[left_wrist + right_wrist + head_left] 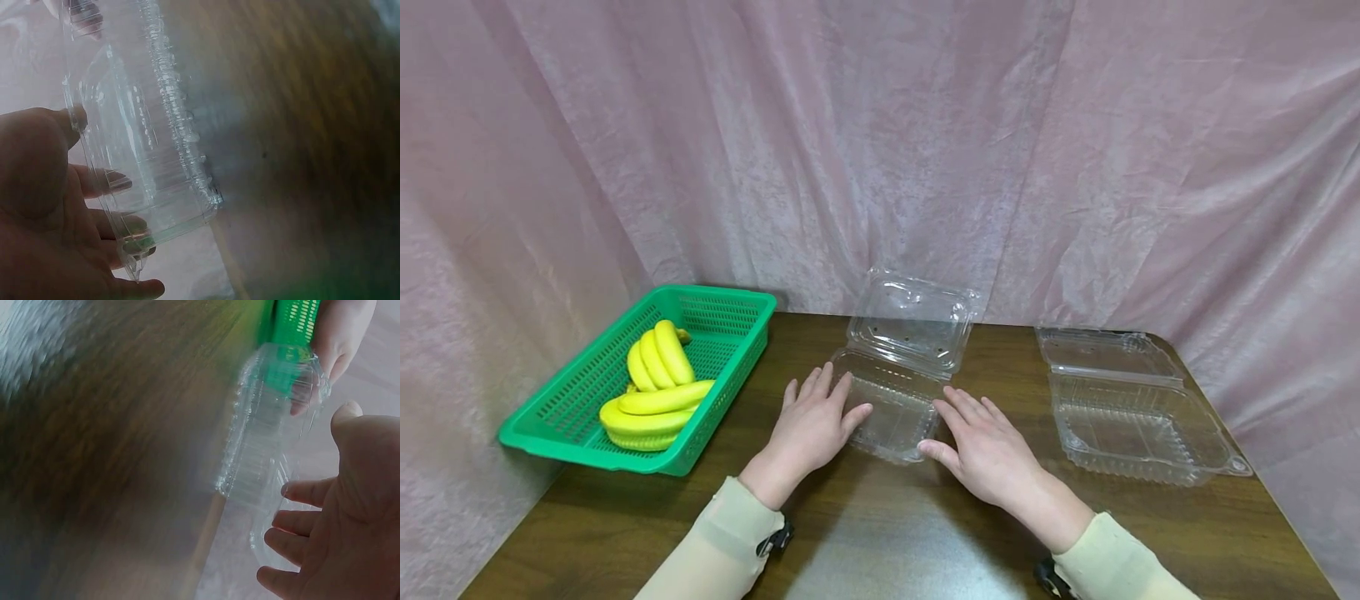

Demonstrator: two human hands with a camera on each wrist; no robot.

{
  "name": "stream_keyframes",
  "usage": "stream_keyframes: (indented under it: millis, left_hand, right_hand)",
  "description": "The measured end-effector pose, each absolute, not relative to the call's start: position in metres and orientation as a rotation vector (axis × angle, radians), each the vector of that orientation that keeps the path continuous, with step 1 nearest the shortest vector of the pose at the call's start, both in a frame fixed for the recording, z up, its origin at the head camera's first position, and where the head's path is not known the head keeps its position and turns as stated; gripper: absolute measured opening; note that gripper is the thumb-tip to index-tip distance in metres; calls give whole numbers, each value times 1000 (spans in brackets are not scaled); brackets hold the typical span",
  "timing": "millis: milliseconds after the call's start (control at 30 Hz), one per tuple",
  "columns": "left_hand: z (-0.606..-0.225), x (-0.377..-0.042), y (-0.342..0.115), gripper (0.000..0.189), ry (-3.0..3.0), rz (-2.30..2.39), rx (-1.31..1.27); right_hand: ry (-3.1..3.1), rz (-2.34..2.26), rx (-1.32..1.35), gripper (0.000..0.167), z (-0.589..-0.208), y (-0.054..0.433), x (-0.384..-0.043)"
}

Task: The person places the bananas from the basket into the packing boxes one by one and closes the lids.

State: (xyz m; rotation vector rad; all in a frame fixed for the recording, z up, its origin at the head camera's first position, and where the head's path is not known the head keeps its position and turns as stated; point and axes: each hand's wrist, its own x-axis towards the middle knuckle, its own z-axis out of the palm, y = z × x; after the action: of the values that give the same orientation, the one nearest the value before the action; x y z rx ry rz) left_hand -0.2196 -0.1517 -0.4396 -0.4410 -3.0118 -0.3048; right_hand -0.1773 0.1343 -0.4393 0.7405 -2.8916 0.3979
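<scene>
A clear plastic clamshell container (891, 408) sits in the middle of the table, its lid (913, 325) raised at the back. My left hand (811, 421) lies along the container's left side, palm down with the fingers extended. In the left wrist view, the fingers (112, 181) show through the clear wall at the rim. My right hand (981, 446) is at the container's right side, fingers straight and thumb pointing toward the near corner. The right wrist view shows those fingers (294, 544) spread beside the clear plastic, curled around nothing.
To the left, a green plastic basket (730, 392) holds two bunches of bananas (655, 408). A second clear clamshell container (1138, 425) stands with its lid folded back near the table's right edge. A pink curtain (925, 150) hangs behind the wooden table (895, 533).
</scene>
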Motion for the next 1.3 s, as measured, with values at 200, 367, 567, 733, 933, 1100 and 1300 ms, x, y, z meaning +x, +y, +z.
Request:
stream_keyframes:
  millis: [200,367,567,733,933,1100,1300]
  left_hand:
    - [-438,-215,-149,79,-3006,-299,-449]
    - [-438,-212,-147,78,-3003,-301,-460]
    - [-440,-208,-144,77,-2983,-312,-478]
    - [-440,-205,-141,76,-2970,-304,-482]
    - [-440,-200,-137,73,-2934,-315,-506]
    - [-439,-198,-134,68,-2900,-309,-528]
    - [-441,-198,-131,69,-2895,-284,-525]
  right_hand:
    - [-2887,434,697,77,-439,135,-177]
    - [-2883,429,675,80,-440,137,-177]
    - [-2872,437,658,84,-442,139,-177]
    - [-2879,455,645,85,-441,139,-176]
    - [-2881,477,614,86,-441,140,-176]
    - [-2880,494,580,87,-441,140,-176]
    - [-2862,504,559,87,-444,141,-176]
